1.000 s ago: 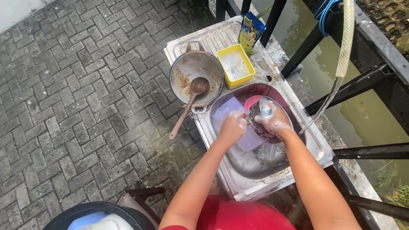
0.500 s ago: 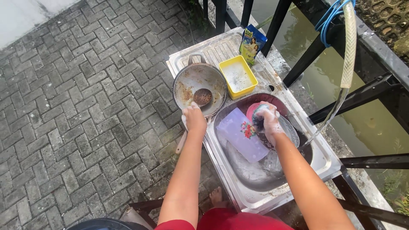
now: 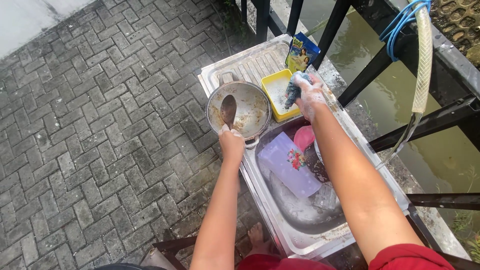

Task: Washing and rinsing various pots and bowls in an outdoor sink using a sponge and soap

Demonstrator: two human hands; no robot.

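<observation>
Left hand (image 3: 231, 145) grip closed on the lower end of the ladle (image 3: 229, 111), handle mostly hidden under my fingers, only the brown perforated bowl showing, raised over the wok (image 3: 239, 107) at frame centre. Wok is metal, greasy with brown residue, sits on the ridged drainboard of the steel sink unit (image 3: 260, 62); one wok handle pokes out top-left, the other is partly covered by my hand.

Right hand (image 3: 310, 95) grip tight around a dark blue-green sponge (image 3: 292, 90), soapy, foam on my fingers, so finger detail is hard to read. Sponge hangs over the yellow tub (image 3: 278, 95), upper centre; can't tell if it touches the tub's sudsy water. My hand covers the tub's right edge.

Behind the tub a blue-and-yellow soap pouch (image 3: 301, 54) leans at the back of the counter, bottom hidden by my hand.

Basin, centre-right: lilac rectangular lid (image 3: 287, 165) with a flower print lies tilted, a pink dish (image 3: 304, 136) just beside it, half hidden by my right forearm. Clear glassware (image 3: 327, 196) lower in the basin, blurry, shape unclear. More items under my arm, can't make them out.

Right edge: clear hose (image 3: 424, 65) tied with blue cord to a black railing (image 3: 372, 70), thin water stream falling. Murky water beyond. Grey paving bricks (image 3: 100, 125) on the left. My bare toes (image 3: 257, 235) show at the bottom, red clothing cut off by the frame edge.
</observation>
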